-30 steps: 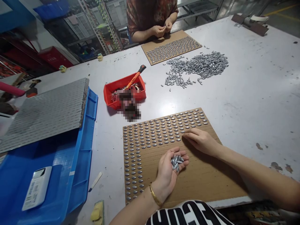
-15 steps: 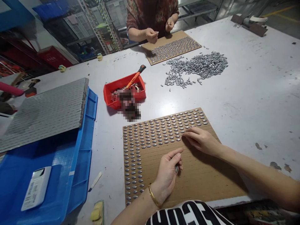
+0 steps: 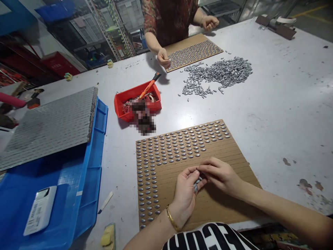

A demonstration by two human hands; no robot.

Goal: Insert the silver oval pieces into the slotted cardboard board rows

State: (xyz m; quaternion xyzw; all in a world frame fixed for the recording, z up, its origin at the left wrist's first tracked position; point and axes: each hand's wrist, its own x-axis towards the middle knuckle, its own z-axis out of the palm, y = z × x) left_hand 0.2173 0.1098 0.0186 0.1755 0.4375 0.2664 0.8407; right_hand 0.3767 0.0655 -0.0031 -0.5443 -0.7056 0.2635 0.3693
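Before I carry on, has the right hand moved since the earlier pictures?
Yes: judged against the cardboard, the right hand has come nearer the wearer, its fingers now at the left hand.

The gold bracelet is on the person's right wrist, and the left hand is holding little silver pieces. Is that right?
Not quite. The head view shows the gold bracelet on the left wrist, not the right. The left hand is holding little silver pieces.

Beyond our fingertips, we see matt ridged cardboard [image 3: 241, 152], glossy metallic pieces [image 3: 231, 71] and a shiny plastic box [image 3: 119, 104].
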